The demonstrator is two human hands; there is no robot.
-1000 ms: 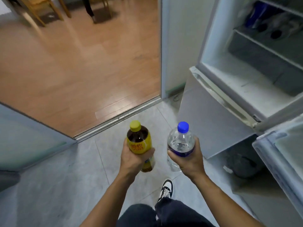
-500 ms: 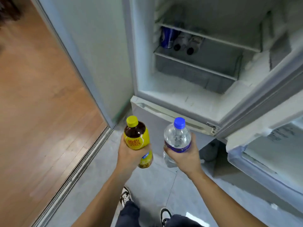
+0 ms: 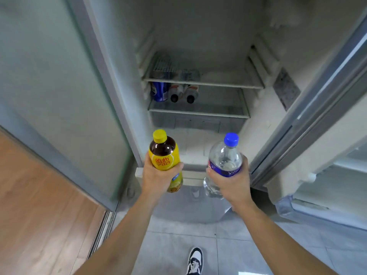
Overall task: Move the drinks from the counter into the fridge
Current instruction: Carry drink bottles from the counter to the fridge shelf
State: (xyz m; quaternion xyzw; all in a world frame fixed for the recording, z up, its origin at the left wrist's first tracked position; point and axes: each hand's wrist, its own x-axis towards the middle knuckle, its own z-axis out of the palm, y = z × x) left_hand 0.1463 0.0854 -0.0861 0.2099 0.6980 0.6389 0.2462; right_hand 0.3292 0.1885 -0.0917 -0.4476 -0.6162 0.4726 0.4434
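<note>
left hand [image 3: 156, 178] wrapped round yellow-capped tea bottle [image 3: 165, 155], right hand [image 3: 231, 180] round blue-capped water bottle [image 3: 224, 159], apart, near open fridge [image 3: 198, 56].

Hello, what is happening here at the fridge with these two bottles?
A person stands in front of the open fridge with a drink in each hand. The left hand holds a yellow-capped tea bottle, and the right hand holds a blue-capped water bottle. Both bottles are upright, just outside the fridge's front edge, not yet inside. On the glass shelf at the back left there are already a blue can and two bottles lying on their sides.
</note>
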